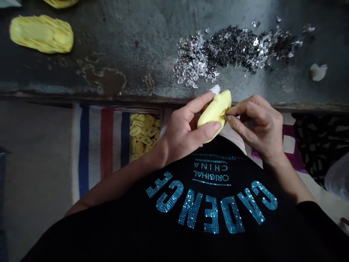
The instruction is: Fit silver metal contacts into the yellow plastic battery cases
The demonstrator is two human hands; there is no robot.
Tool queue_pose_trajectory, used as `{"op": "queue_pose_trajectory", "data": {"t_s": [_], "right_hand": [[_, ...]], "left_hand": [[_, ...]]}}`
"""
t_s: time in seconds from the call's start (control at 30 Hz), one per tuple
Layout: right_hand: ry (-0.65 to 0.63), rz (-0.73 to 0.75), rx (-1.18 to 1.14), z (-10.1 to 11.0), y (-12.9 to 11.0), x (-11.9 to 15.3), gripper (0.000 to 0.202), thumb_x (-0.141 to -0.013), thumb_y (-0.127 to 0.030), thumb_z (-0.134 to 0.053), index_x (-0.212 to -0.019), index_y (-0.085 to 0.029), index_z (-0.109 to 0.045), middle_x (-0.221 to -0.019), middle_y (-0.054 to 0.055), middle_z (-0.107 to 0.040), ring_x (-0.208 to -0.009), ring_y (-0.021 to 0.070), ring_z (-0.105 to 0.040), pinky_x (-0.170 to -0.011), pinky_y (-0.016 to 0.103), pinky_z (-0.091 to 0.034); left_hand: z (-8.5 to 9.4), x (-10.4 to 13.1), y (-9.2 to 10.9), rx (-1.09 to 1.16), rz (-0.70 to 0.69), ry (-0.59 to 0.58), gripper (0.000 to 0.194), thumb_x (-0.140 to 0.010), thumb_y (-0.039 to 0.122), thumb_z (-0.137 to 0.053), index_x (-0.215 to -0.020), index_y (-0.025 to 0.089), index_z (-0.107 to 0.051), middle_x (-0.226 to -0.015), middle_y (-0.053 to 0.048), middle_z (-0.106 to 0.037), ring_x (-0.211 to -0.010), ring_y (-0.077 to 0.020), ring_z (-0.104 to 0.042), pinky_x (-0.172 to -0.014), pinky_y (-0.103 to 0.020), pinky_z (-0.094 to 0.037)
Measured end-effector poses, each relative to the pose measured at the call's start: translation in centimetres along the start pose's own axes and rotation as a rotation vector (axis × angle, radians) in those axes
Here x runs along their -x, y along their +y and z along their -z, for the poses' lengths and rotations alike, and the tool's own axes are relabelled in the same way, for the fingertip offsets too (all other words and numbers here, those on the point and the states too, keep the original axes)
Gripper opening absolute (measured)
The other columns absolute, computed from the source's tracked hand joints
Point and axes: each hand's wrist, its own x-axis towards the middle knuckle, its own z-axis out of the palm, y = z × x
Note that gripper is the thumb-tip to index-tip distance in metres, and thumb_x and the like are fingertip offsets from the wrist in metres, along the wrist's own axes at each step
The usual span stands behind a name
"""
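Note:
My left hand (188, 125) is closed round a yellow plastic piece (214, 111), which looks like a toy car shell, tilted on its side near the table edge. Against the piece's right side, the thumb and forefinger of my right hand (256, 123) pinch a small metal clip (224, 116). The clip touches an opening in the shell; how deep it sits is hidden by the fingertips. Something white (215, 89) shows behind the top of the shell, by the left fingertips. Beyond my hands lies a heap of small shiny metal clips (240, 47) on the table.
The dark, worn metal table (147, 40) ends just beyond my hands. Another yellow car shell (42, 33) lies at its left. A white scrap (318, 72) is at the right. Below the edge are a striped sack (94, 145) and a pile of yellow parts (144, 134).

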Motion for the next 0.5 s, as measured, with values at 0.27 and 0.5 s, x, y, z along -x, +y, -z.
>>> {"op": "queue_pose_trajectory", "data": {"t_s": [0.27, 0.5], "right_hand": [[-0.066, 0.064, 0.090, -0.9, 0.3, 0.2, 0.014, -0.094, -0.019, -0.074, -0.086, -0.028, -0.066, -0.084, 0.001, -0.065, -0.075, 0.0208, -0.062, -0.068, 0.039, -0.051], [-0.103, -0.114, -0.151, 0.0, 0.7, 0.0, 0.028, -0.091, -0.039, -0.087, -0.078, -0.027, -0.065, -0.083, 0.000, -0.072, -0.073, 0.0187, -0.060, -0.066, 0.035, -0.048]], "left_hand": [[1.2, 1.7, -1.0, 0.014, -0.017, -0.157, 0.088, -0.096, 0.041, -0.091, -0.177, 0.035, -0.058, -0.136, -0.011, -0.087, -0.093, -0.0288, -0.089, -0.069, -0.036, -0.076], [0.9, 2.2, -0.9, 0.056, 0.027, -0.126, 0.085, -0.097, 0.050, -0.092, -0.175, 0.035, -0.061, -0.131, -0.010, -0.090, -0.100, -0.0348, -0.091, -0.080, -0.048, -0.081]]}}
